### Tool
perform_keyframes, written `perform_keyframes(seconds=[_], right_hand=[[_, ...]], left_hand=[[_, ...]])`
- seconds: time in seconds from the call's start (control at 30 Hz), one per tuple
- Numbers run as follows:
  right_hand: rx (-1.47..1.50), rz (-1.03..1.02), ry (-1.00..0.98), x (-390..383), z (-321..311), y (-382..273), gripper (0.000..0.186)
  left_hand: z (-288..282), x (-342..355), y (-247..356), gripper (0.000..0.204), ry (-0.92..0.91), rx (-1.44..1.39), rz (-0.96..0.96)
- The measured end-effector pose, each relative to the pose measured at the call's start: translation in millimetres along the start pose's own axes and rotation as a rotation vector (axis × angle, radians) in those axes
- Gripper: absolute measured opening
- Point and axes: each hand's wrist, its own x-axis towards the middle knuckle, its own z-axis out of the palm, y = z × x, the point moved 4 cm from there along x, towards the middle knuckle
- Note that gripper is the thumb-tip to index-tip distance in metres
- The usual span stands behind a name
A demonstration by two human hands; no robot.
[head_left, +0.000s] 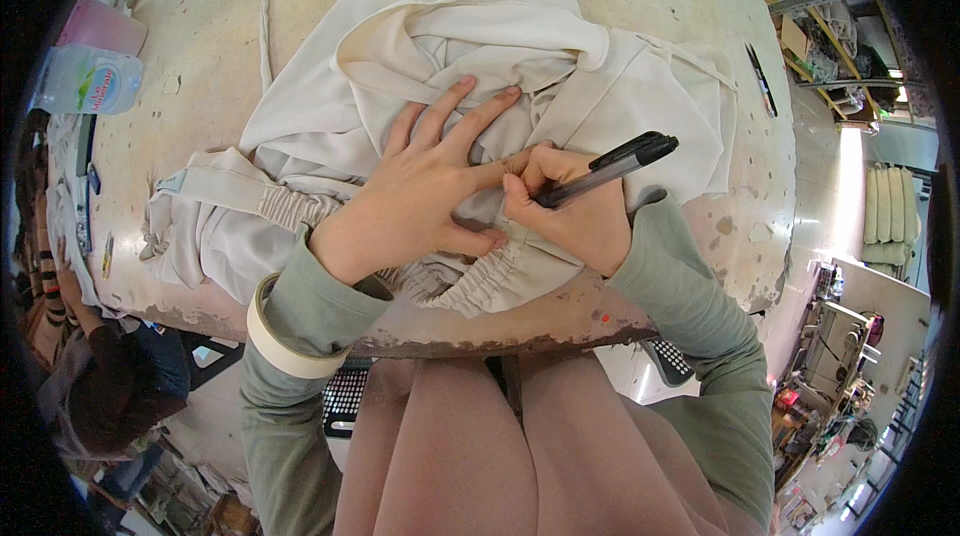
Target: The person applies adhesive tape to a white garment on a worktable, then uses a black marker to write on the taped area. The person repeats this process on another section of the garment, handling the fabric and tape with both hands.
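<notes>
Cream fabric garments [660, 106] with gathered elastic bands [290, 204] lie in loose folds on the worktable. My left hand [430, 186] lies palm down on the fabric with its fingers spread, pressing it and holding nothing. My right hand [580, 211] is closed round a black pen [610, 164] with a clear grey barrel, its top pointing up to the right. The pen's tip is hidden among my right fingers and the fabric, close beside the left index finger. A pale band circles my left sleeve.
A bottle [85, 76] and pink container [110, 28] stand at the table's [200, 26] left. A slim dark tool [760, 79] lies at the right edge. Another person [100, 386] sits at the lower left. Shelves [820, 26] and a cluttered bench [830, 376] are beyond the right side.
</notes>
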Motion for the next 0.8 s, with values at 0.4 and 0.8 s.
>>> perform_keyframes(seconds=[0.4,0.8], right_hand=[[-0.073,-0.036,0.02,0.9,0.3,-1.4,0.022],[0.024,0.023,0.026,1.0,0.4,-0.2,0.02]], left_hand=[[0.2,-0.5,-0.6,0.063,0.012,-0.018,0.006],[0.4,-0.6,-1.5,0.058,-0.001,-0.031,0.002]])
